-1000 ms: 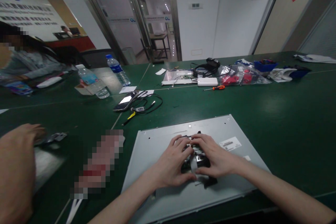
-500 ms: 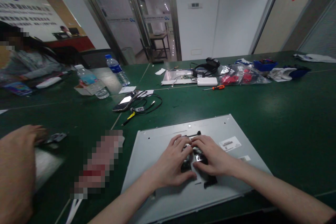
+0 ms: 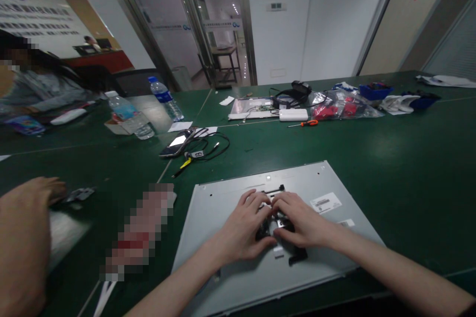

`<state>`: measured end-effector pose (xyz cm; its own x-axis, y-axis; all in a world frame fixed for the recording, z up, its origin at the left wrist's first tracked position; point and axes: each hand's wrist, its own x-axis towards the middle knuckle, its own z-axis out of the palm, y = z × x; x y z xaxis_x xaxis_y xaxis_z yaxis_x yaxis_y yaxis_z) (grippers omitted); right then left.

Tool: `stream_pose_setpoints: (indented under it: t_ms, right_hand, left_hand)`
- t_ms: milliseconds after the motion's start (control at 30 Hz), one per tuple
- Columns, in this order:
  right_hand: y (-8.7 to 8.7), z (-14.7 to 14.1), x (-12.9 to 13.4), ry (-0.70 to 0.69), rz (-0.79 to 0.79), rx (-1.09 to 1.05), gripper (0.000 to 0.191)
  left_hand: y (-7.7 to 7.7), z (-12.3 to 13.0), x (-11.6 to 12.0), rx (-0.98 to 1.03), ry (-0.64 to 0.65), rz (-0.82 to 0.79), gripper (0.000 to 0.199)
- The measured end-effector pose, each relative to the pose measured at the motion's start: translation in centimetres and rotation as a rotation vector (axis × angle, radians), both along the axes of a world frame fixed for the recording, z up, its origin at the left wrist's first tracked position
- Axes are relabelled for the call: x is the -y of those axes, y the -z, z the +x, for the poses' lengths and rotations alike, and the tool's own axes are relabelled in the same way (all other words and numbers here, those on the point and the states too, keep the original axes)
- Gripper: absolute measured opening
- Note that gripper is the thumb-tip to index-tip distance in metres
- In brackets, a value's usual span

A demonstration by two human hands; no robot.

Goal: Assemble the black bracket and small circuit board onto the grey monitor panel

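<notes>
A flat grey metal panel [image 3: 230, 277], like the back of a display, lies on the table in front of me. My left hand [image 3: 247, 230] and my right hand [image 3: 301, 220] meet over its middle, fingertips almost touching. Between them sits a cluster of small black and metal parts [image 3: 284, 223], which the curled fingers of both hands enclose and partly hide. A black strip [image 3: 298, 256] shows below my right hand, and a thin black piece [image 3: 275, 190] above the fingertips. White labels [image 3: 326, 203] are stuck on the panel's right side.
At the left a co-worker's hand [image 3: 40, 190] is near a small metal piece [image 3: 81, 194]. Farther back are a phone [image 3: 178, 142], black cables [image 3: 213, 151], water bottles [image 3: 166, 100], an orange screwdriver [image 3: 308, 123] and a plastic bag with red items [image 3: 344, 109].
The fingers of both hands have shifted slightly around the small parts. A small light piece shows more below my left thumb. The panel stays in place.
</notes>
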<state>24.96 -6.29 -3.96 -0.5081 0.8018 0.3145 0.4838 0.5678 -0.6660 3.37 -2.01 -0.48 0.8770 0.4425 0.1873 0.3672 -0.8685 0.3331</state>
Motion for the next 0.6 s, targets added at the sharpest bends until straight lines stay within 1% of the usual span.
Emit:
stream_pose_setpoints:
  t_ms: [167,367,600]
  right_hand:
    - [-0.32,-0.08,0.01,-0.021,0.002,0.026,0.026]
    - [-0.71,-0.07,0.17,-0.021,0.01,0.039,0.027]
    - [-0.23,-0.01,-0.11,-0.035,0.002,0.042,0.027]
  left_hand:
    - [0.07,-0.01,-0.06,0.004,-0.003,-0.002,0.039]
    - [0.18,-0.04,-0.11,0.009,0.006,0.001,0.038]
    - [0.19,-0.12,-0.11,0.015,-0.004,0.006,0.035]
